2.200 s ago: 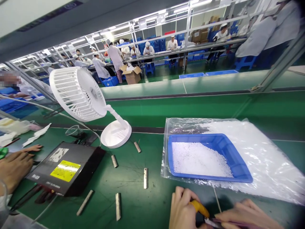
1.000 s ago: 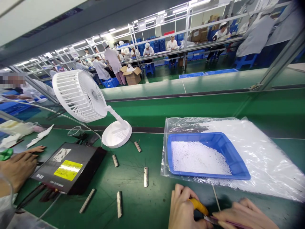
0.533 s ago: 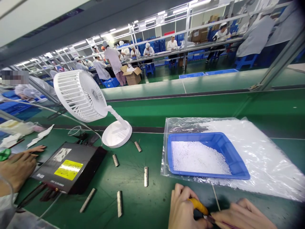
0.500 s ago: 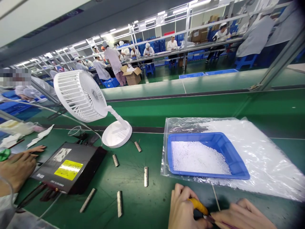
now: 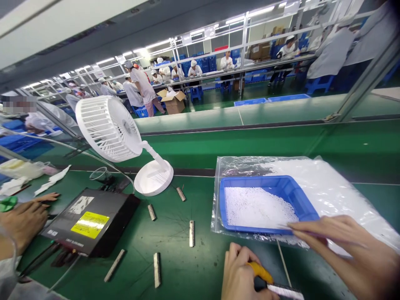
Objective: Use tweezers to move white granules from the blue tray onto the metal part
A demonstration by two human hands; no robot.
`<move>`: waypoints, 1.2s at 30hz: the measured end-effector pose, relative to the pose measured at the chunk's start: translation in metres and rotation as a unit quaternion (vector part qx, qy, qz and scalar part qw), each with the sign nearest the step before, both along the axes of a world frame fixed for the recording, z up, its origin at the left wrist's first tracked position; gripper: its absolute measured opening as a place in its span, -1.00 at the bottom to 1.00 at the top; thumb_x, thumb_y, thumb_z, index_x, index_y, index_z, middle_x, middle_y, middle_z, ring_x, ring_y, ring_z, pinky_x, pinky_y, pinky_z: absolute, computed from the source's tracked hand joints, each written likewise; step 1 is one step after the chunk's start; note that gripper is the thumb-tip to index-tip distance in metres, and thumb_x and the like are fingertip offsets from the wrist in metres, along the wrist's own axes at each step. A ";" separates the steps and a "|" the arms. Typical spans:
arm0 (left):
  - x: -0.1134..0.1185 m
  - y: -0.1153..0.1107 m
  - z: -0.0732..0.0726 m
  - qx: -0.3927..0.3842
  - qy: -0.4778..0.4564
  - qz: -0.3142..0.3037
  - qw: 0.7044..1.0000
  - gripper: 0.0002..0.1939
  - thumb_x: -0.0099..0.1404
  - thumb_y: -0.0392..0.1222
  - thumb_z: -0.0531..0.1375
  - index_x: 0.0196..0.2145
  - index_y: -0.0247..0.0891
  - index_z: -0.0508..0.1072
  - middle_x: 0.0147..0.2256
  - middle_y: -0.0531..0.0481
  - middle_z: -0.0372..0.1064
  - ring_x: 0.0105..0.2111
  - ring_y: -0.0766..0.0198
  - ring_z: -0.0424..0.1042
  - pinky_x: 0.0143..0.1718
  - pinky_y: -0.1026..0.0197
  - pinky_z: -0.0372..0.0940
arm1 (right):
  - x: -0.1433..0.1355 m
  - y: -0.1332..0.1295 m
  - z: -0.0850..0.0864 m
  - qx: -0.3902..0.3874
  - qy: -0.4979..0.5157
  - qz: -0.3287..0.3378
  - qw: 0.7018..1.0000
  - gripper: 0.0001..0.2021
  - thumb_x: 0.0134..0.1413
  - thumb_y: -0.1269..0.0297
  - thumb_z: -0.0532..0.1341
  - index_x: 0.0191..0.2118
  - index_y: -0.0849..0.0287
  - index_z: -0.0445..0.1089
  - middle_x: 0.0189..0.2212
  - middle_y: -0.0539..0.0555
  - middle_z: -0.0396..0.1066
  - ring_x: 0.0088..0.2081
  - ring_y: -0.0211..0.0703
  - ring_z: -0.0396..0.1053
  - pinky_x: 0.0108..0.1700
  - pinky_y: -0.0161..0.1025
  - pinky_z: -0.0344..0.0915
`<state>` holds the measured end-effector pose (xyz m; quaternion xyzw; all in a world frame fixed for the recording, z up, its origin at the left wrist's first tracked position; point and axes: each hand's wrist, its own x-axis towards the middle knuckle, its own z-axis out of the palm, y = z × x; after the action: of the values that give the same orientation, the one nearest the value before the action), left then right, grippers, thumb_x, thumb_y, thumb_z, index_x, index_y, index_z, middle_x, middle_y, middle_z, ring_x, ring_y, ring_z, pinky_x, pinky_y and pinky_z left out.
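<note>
My left hand point(image 5: 242, 277), at the bottom centre, is closed around a yellow-and-black tool point(image 5: 261, 273). A pale strip point(image 5: 286, 291) extends to the right from its dark end. My right hand point(image 5: 346, 246) is pinched on thin tweezers, blurred by motion, whose tip reaches over the front right of a blue tray point(image 5: 271, 180). Small white beads point(image 5: 256, 208) fill much of the tray, which lies on a clear plastic bag of white beads point(image 5: 334, 187). Several short strips with fine dark wires, one of them a pale strip point(image 5: 191, 233), lie left of my hands.
A white fan point(image 5: 153, 177) stands at the back of the green table. Left of the strips is a black box with a yellow label point(image 5: 90, 225). Another person's hand point(image 5: 23, 221) rests beside it at the left edge. People in white work at benches beyond.
My right hand has moved up and right, from beside my left hand to the tray. The strip at the tool's end now shows. My left hand has barely moved.
</note>
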<state>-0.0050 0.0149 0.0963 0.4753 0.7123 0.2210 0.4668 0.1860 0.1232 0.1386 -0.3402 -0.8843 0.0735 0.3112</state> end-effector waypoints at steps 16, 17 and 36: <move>0.004 -0.005 -0.053 0.053 0.042 0.012 0.998 -0.53 -0.22 0.06 0.46 -0.40 -0.29 0.51 -0.21 -0.05 0.28 -0.20 0.31 0.10 -0.07 0.23 0.08 | -0.064 0.049 0.004 -0.027 -0.111 0.010 0.993 -0.51 0.25 -0.07 -0.08 -0.30 0.01 0.54 -0.27 -0.13 0.47 -0.34 -0.39 0.37 -0.24 -0.34 0.17; 0.004 -0.005 -0.054 0.050 0.042 0.011 0.998 -0.53 -0.23 0.04 0.46 -0.40 -0.29 0.51 -0.21 -0.05 0.28 -0.19 0.31 0.10 -0.07 0.23 0.08 | -0.064 0.050 0.004 -0.033 -0.117 0.012 0.993 -0.51 0.25 -0.07 -0.08 -0.30 0.01 0.54 -0.26 -0.13 0.47 -0.33 -0.39 0.38 -0.23 -0.33 0.17; 0.002 -0.005 -0.039 0.050 0.015 -0.023 0.998 -0.70 -0.09 -0.02 0.41 -0.33 -0.05 0.60 -0.16 -0.01 0.32 -0.07 0.21 0.10 -0.04 0.20 0.01 | -0.021 0.015 0.009 0.018 -0.014 0.053 0.998 -0.76 0.18 0.09 0.12 -0.20 -0.05 0.51 -0.21 -0.10 0.45 -0.20 -0.40 0.39 -0.15 -0.42 0.33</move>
<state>-0.0026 0.0100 0.0572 0.5173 0.6964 0.2381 0.4368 0.1655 0.1383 0.1475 -0.2882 -0.9064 0.0691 0.3009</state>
